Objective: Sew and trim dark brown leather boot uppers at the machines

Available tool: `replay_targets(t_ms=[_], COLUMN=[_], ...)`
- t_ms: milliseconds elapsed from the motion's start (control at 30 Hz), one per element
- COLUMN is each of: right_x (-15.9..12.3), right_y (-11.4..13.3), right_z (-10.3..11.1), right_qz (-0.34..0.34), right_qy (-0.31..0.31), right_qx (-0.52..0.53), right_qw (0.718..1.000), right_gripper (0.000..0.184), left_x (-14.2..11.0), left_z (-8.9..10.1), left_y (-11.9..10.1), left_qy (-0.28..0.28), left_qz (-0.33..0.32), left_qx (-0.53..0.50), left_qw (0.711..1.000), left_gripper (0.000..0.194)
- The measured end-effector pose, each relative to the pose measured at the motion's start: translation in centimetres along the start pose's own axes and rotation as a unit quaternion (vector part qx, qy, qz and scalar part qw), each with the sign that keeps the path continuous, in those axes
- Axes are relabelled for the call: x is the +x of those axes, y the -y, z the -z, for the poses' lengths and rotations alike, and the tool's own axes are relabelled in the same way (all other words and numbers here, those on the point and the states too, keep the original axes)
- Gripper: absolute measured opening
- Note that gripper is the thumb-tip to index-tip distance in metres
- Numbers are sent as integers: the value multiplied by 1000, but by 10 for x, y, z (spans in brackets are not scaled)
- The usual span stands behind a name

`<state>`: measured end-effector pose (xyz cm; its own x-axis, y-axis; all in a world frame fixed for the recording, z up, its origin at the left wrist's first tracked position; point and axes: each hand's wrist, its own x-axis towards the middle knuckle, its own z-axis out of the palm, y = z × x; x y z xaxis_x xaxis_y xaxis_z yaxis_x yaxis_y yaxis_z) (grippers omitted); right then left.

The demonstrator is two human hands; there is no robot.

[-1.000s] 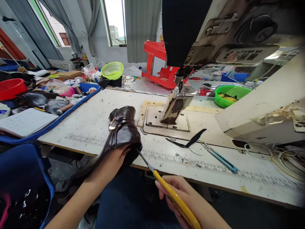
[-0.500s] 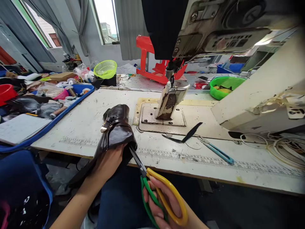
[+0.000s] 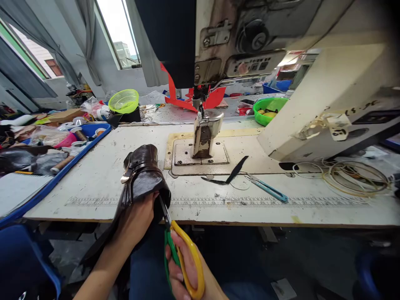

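A glossy dark brown leather boot upper (image 3: 146, 179), with straps and a metal buckle, lies at the table's front edge. My left hand (image 3: 137, 221) grips it from below, its fingertips partly hidden inside the leather. In my right hand (image 3: 184, 262) are scissors (image 3: 191, 246) with one yellow and one green handle. Their blades reach into the open end of the boot upper, so the tips are hidden. To the right, a strip of black material (image 3: 234, 171) rests on the table beside blue-handled thread snips (image 3: 270, 191).
The sewing machine's post (image 3: 204, 135) rises behind the boot upper, under the machine head (image 3: 215, 71). A blue tray (image 3: 93, 146) of spools and scraps borders the left side. Coiled cord (image 3: 353, 179) lies at right. A green basket (image 3: 265, 118) stands farther back.
The view has swung to the right, shifting the scene leftward. The scissor handles are now closer together, with the blades still inside the boot upper. My left hand keeps its grip.
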<state>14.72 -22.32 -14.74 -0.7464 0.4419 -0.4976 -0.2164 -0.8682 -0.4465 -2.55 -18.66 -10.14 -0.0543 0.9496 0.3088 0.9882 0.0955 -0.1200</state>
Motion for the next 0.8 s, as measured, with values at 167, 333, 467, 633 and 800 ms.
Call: replay_targets(t_ms=[167,333,467,633,800], right_x=[-2,-13,-14,-16,-17], right_y=[0,16,22,28,34], right_z=[3,-8,-13,-19,-30], right_qz=[0,-13,-9,-9,-3], right_qy=[19,26,-4,-25,-35], right_qx=[7,40,53,77,117], right_qw=[1000,999,999,997,993], right_gripper=[51,48,48,45,46], left_x=[0,0,-1,0,-1], left_z=[1,-2,-3,3,5], left_y=[1,3,4,3,-3], left_qy=[-30,-58,-83,-89,-88], left_qz=[-27,-49,-65,-76,-85], left_qx=[-11,-18,-15,-27,-30], left_qw=[999,997,994,993,992], left_gripper=[36,35,38,41,37])
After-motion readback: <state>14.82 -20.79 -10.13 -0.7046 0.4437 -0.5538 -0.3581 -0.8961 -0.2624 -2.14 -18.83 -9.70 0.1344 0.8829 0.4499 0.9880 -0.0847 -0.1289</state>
